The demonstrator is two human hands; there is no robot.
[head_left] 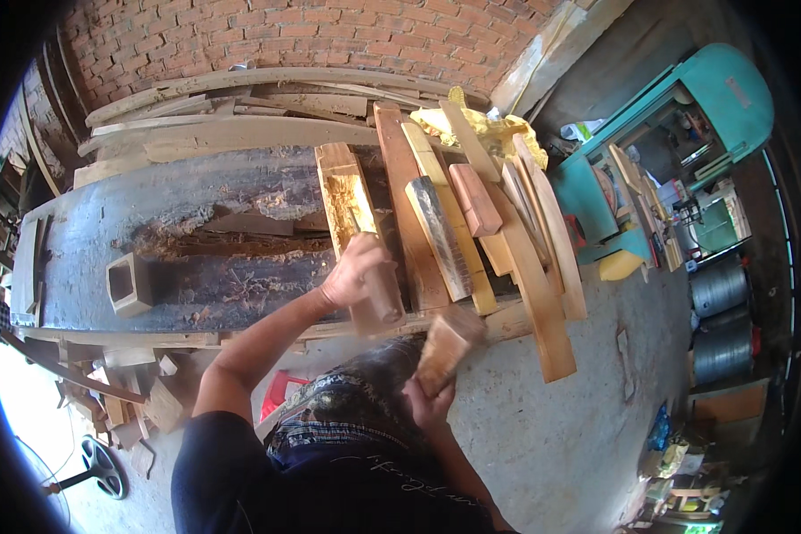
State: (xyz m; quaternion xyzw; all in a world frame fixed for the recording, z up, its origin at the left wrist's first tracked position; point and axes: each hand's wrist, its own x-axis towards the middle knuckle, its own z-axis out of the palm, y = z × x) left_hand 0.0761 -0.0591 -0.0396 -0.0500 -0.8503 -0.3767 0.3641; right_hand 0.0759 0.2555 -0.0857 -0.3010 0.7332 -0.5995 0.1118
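Note:
My left hand [362, 269] is closed around a chisel whose thick wooden handle [383, 298] sticks out below the fist, blurred by motion. Its narrow blade points away into the hollow of a long wooden block [334, 160], where the wood is rough and pale yellow. Close to my lap, my right hand [431, 405] grips the narrow end of a wooden mallet [451, 343]. The mallet's blocky head is tilted up to the right, apart from the chisel handle and smeared by motion.
The block lies across a large dark slab [151, 214] with a ragged cavity. Several boards [543, 329] lie to the right, beside a reddish block [474, 200] and a yellow cloth [516, 133]. A hollow wooden box [129, 285] sits left. A teal bandsaw [730, 98] stands far right.

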